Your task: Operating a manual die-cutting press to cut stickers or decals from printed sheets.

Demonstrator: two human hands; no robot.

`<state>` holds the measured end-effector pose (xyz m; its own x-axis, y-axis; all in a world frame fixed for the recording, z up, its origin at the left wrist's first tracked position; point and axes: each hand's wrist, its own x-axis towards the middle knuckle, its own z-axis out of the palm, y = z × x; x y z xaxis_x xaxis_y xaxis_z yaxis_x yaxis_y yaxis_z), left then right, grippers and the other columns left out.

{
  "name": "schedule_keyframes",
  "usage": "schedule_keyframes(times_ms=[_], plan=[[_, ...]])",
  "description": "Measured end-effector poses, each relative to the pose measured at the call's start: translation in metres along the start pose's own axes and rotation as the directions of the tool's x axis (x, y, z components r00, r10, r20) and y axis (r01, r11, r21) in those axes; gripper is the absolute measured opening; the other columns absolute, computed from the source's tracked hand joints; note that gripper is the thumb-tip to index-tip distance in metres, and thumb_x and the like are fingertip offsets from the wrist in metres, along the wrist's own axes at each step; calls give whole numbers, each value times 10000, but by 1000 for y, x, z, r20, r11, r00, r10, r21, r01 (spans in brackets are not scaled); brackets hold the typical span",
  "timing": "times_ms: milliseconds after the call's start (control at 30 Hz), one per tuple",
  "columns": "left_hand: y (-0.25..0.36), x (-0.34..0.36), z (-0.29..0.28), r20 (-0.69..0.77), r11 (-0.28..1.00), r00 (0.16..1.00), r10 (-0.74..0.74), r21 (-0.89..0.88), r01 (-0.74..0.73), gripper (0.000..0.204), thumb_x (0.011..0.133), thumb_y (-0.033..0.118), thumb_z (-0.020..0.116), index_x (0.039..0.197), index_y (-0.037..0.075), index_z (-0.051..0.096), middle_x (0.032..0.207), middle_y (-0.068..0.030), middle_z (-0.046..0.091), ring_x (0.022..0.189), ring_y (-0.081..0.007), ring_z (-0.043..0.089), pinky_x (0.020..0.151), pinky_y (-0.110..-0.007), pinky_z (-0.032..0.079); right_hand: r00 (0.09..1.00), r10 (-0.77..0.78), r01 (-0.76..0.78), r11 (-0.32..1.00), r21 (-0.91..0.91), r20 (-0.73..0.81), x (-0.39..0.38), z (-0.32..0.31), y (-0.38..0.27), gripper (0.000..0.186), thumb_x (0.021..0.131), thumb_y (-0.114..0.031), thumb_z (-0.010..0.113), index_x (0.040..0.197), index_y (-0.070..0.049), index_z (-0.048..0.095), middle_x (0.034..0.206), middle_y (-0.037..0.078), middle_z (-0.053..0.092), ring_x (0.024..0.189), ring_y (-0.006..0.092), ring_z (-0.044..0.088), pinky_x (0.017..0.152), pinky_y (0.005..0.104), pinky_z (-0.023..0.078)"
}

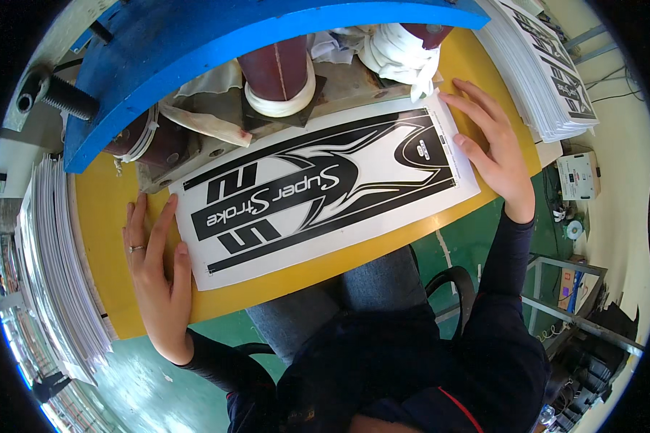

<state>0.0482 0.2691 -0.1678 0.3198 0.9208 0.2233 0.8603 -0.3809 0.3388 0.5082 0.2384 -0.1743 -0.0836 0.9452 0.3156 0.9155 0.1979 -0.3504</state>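
Observation:
A white printed sheet [332,238] with a black swooping design and lettering lies across the yellow tabletop [108,260], close under the press. My left hand [157,274] rests beside the sheet's left short edge, fingers stretched out and apart, the index fingertip and thumb at the edge. At the other end, my right hand [495,148] has its fingers extended and apart, touching the sheet's right margin near the upper corner and along the side.
A blue metal press plate [195,43] with bolts overhangs maroon cylinders [274,72] wrapped in white cloth, on a metal base. Paper stacks stand at left [58,274] and upper right [527,72]. My legs and a chair [448,281] are below the table.

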Motion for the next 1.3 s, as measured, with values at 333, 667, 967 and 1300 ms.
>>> schedule_keyframes(times_ms=[333,667,967,1300], plan=[[1,0,0,-7,1000,1000,1,3,-1,461,940,123,535,1391,123,632,1552,-206,455,1481,-436,341,1206,-518,256,1000,-16,16,999,36,-1,1,0,-1,505,854,-266,644,1348,-158,655,1470,174,539,1364,386,488,1146,471,354],[0,0,-2,-13,1000,1000,-5,14,6,457,932,112,551,1379,128,642,1560,-195,450,1481,-436,344,1207,-524,256,1000,-24,24,998,63,1,4,-1,-2,481,875,-246,654,1344,-139,657,1472,184,538,1373,386,492,1150,458,356],[-3,0,2,-10,1000,1000,5,-2,-5,449,940,139,554,1380,129,643,1562,-205,443,1479,-440,343,1206,-523,256,1000,10,-11,999,52,19,2,-2,-2,491,878,-262,635,1352,-134,649,1477,186,533,1382,386,481,1158,454,350],[-3,-1,-1,-17,1000,1000,19,-6,-19,465,920,126,564,1379,132,642,1559,-214,441,1458,-452,366,1196,-521,270,1000,-3,1,998,70,26,3,1,-3,495,883,-254,625,1357,-112,643,1484,187,528,1387,381,478,1166,452,340]])
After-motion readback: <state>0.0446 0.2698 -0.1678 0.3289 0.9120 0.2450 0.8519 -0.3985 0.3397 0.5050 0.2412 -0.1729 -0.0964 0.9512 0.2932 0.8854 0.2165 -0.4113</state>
